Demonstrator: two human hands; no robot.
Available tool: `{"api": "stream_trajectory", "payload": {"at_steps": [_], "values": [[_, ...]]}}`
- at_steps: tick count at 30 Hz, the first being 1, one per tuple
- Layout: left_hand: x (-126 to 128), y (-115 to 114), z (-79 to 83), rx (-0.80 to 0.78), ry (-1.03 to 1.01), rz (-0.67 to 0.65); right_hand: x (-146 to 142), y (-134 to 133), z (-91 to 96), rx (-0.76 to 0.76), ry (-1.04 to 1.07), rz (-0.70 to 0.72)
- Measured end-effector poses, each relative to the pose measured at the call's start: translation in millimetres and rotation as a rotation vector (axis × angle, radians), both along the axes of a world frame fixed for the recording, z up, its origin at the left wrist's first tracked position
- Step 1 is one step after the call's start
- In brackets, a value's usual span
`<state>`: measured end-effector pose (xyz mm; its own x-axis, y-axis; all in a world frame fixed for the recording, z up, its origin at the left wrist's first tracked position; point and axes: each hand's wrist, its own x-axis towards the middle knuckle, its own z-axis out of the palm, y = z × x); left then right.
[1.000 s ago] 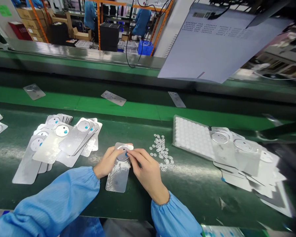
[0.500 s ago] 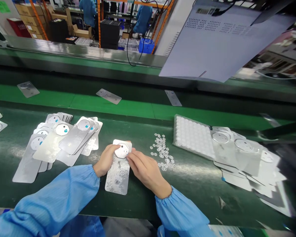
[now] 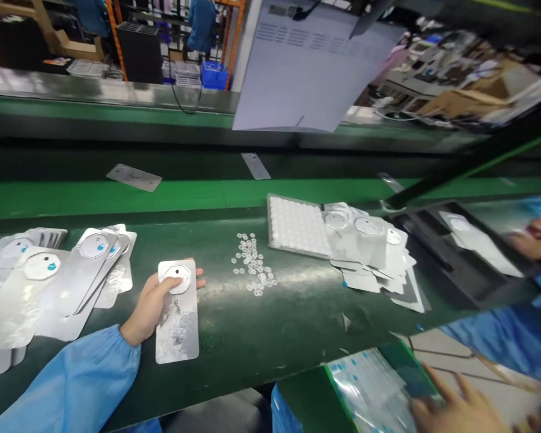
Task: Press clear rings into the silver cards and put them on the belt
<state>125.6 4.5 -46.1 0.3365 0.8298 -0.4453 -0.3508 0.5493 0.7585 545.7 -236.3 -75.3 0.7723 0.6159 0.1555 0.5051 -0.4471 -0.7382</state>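
My left hand (image 3: 149, 304) grips a silver card (image 3: 178, 319) with a round white disc near its top, my thumb pressed on the disc; the card lies on the dark green bench. My right hand (image 3: 451, 412) is low at the bottom right, fingers stretched out and blurred. It rests at the edge of a clear film sheet with blue specks (image 3: 372, 388) on a green board. It holds nothing.
A fanned pile of silver cards (image 3: 49, 282) lies left. Loose small clear discs (image 3: 253, 270) sit mid-bench, beside a white dotted tray (image 3: 295, 225) and another card stack (image 3: 369, 243). Another person's hands (image 3: 536, 234) work over a black tray (image 3: 451, 264) on the right. Single cards ride the green belt (image 3: 207, 195).
My right hand left the card and swung down to the film sheet at bottom right. My view turned right. My left hand stays on the card.
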Motion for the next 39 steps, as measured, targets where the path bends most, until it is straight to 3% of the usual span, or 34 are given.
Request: {"api": "stream_trajectory", "payload": {"at_steps": [1,2,6,8,10,12,15,17,20,23,25,29,33,39], "values": [[-0.1,0.6,-0.3,0.009,0.002,-0.004,-19.4,13.1,-0.7,0.013,-0.146,0.005],[-0.2,1.1,-0.4,0.018,0.005,-0.007,-43.4,32.3,-0.9,0.014,-0.281,0.102],[-0.8,3.0,-0.5,0.04,0.033,-0.01,-134.4,127.3,-0.1,0.1,-0.327,0.638],[-0.9,3.7,-0.6,0.046,0.041,-0.012,-154.9,159.9,-0.8,0.068,-0.371,0.774],[-0.6,4.0,-1.4,0.048,0.031,-0.014,-157.9,176.2,-1.6,0.004,-0.413,0.854],[0.0,3.3,-3.2,0.06,0.019,-0.019,-152.2,181.9,-0.3,-0.034,-0.426,0.908],[1.8,-1.3,-7.7,0.172,0.074,-0.007,-148.3,185.1,8.9,0.035,-0.307,0.926],[3.3,-7.0,-11.2,0.321,0.177,0.008,-156.2,189.0,19.5,0.046,-0.124,0.929],[5.7,-16.2,-15.2,0.604,0.383,-0.023,-179.8,198.3,36.9,-0.071,0.139,1.033],[7.0,-20.8,-17.3,0.828,0.488,-0.093,-202.6,208.1,49.3,-0.155,0.242,1.136],[7.1,-20.4,-17.9,0.889,0.492,-0.086,-211.8,212.7,53.0,-0.178,0.248,1.152],[7.3,-15.9,-16.9,0.858,0.473,-0.008,-217.9,215.1,50.9,-0.172,0.345,1.117],[9.2,-14.2,-13.7,0.687,0.346,0.037,-220.3,210.9,42.1,-0.105,0.542,1.084],[12.4,-17.0,-10.3,0.569,0.282,-0.025,-227.6,205.7,37.3,-0.013,0.486,0.983]]}}
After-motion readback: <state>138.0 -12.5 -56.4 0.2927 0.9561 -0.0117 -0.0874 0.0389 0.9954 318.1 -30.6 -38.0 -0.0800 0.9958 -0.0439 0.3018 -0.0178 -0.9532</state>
